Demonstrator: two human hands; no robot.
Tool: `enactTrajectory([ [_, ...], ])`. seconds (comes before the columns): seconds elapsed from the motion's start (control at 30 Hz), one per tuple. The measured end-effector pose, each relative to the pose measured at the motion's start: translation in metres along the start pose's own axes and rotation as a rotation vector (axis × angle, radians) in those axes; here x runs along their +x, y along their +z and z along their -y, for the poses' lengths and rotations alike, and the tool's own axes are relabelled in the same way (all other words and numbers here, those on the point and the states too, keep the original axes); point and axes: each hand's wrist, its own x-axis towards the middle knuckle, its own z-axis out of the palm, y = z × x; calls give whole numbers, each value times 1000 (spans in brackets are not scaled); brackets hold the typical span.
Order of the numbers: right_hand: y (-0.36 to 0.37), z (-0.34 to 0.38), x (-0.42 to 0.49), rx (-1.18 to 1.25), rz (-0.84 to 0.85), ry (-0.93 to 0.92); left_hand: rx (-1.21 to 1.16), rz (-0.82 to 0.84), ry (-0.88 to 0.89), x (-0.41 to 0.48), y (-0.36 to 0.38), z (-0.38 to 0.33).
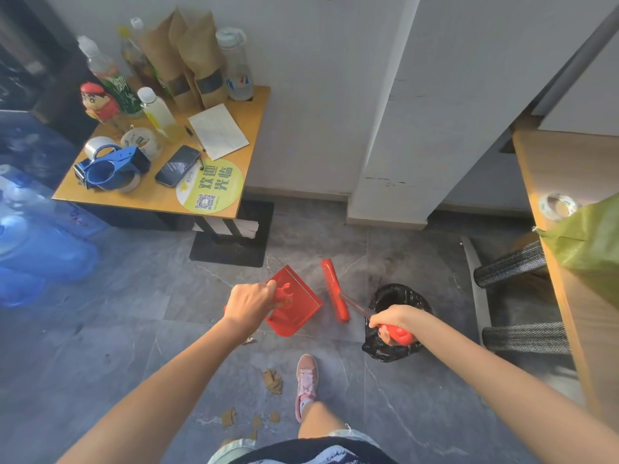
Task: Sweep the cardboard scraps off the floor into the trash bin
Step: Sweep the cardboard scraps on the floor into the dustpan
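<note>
My left hand (249,301) grips the handle of a red dustpan (296,304), which hangs over the grey floor with its mouth toward the lower left. My right hand (390,321) is closed on the red grip of a small broom; the red broom head (335,289) lies just right of the dustpan. A trash bin lined with a black bag (395,316) stands under my right hand. Several brown cardboard scraps (272,381) lie on the floor below the dustpan, near my pink shoe (306,383), with more cardboard scraps (229,416) closer to me.
A yellow table (241,135) at the upper left carries bottles, paper bags, a phone and tape dispenser. Blue water jugs (37,249) sit at the left. A white pillar (395,195) stands ahead. A wooden bench (576,296) with black rolls runs along the right.
</note>
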Motion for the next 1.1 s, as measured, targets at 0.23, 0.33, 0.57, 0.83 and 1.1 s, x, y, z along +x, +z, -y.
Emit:
enactTrajectory([
  [0.23, 20, -8, -6, 16, -43, -21, 42, 88, 1, -13, -4, 16],
  [0.33, 34, -11, -9, 44, -37, -23, 58, 89, 4, -24, -1, 20],
  [0.57, 76, -24, -14, 65, -70, -31, -104, 106, -153, -57, 17, 34],
  [0.83, 148, -54, -20, 103, -166, -29, -703, 216, -471, -120, 35, 54],
  [1.1, 264, -129, -26, 190, -381, -153, -619, 52, -345, -237, 59, 76],
])
